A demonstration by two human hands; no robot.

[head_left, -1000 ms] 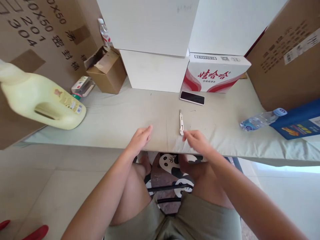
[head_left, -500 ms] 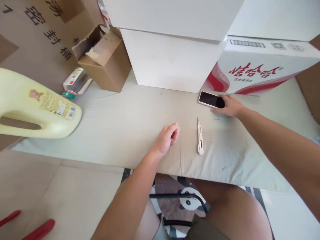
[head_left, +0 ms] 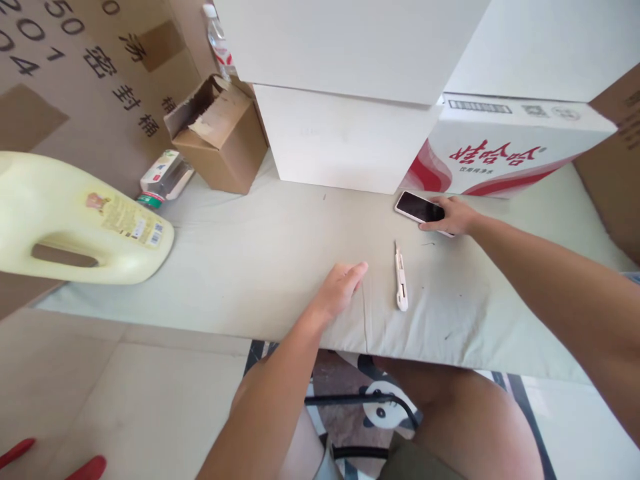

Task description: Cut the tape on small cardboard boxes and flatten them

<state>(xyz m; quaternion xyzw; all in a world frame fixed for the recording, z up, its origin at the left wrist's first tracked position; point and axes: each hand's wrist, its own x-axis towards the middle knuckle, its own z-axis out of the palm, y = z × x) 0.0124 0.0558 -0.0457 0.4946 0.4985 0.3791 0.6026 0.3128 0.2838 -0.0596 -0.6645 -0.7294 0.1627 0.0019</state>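
My right hand [head_left: 454, 217] grips the right end of a smartphone [head_left: 419, 207] with a dark screen and pale edge; thumb and fingers are on opposite sides of it. The phone lies on the pale green cloth at the back, close to the boxes. My left hand [head_left: 341, 288] is loosely closed just above the cloth, its thumb pointing forward, with nothing visible in it. Between the two hands lies a white utility knife [head_left: 401, 277], its blade end pointing away from me. Neither hand touches the knife.
White cartons [head_left: 340, 137] and a red-and-white printed carton [head_left: 495, 150] line the back. At left stand a torn-open brown box [head_left: 230, 150], a plastic bottle [head_left: 163, 179] lying down, and a big yellow jug [head_left: 120, 230]. The cloth-covered table [head_left: 240, 267] ends above my knees.
My right hand has closed further over the phone, which is tilted slightly differently. The left hand has shifted a little right, its thumb now straighter. The head view has moved slightly.
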